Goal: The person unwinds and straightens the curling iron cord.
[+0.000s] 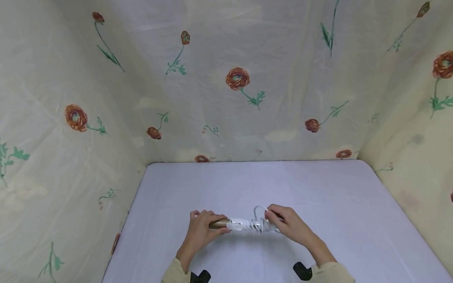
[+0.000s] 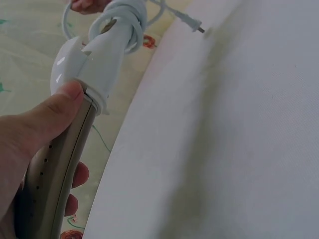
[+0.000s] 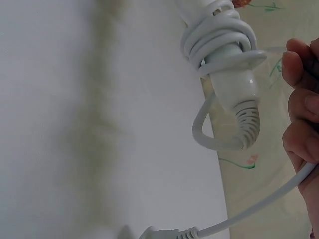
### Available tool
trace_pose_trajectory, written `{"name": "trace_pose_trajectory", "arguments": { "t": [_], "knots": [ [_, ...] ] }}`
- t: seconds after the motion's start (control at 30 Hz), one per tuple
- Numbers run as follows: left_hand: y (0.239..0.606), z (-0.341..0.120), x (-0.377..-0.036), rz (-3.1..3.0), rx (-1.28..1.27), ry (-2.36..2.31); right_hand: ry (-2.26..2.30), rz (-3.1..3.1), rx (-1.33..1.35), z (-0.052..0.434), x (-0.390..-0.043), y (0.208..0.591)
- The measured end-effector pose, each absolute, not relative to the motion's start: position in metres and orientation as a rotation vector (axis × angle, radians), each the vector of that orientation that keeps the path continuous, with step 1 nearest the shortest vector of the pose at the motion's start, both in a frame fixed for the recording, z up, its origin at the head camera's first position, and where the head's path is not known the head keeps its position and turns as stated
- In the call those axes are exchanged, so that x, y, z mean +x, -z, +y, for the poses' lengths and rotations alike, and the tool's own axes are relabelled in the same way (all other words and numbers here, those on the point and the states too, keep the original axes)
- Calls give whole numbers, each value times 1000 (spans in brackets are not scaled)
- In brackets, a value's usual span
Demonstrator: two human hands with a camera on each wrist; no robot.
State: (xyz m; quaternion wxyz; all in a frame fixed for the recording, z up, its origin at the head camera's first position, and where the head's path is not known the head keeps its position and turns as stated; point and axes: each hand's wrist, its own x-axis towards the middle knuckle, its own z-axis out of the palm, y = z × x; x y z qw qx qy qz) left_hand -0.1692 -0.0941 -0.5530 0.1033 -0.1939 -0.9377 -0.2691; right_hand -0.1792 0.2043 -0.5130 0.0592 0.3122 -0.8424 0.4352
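A hair styling iron [image 1: 239,224] with a white handle and a brown barrel lies across both hands, above the table. My left hand [image 1: 205,227] grips the brown barrel [image 2: 60,164], thumb along its top near the white part and fingers curled beneath. White cord [image 3: 219,42] is wound in several loops around the handle, coming out of a ribbed sleeve [image 3: 247,122] at its end. The free length of cord runs through the curled fingers of my right hand [image 1: 288,223], beside the handle end. The plug [image 2: 192,22] dangles from that length.
A white-covered table [image 1: 170,184] spreads beneath both hands. Flower-patterned cloth [image 1: 212,98] walls it at the back and both sides. Black wrist mounts [image 1: 302,271] sit near the beige sleeves [image 1: 334,273].
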Motion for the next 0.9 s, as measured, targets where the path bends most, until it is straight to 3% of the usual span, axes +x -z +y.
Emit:
{"name": "trace_pose_trajectory", "arguments": {
  "t": [0.33,0.9],
  "knots": [
    [552,-99,-169,-2757,-669,849,-1274,-2593,900,203,-186,500],
    [549,-105,-172,-2629,-728,920,-1153,-2810,869,203,-208,522]
  ]
}}
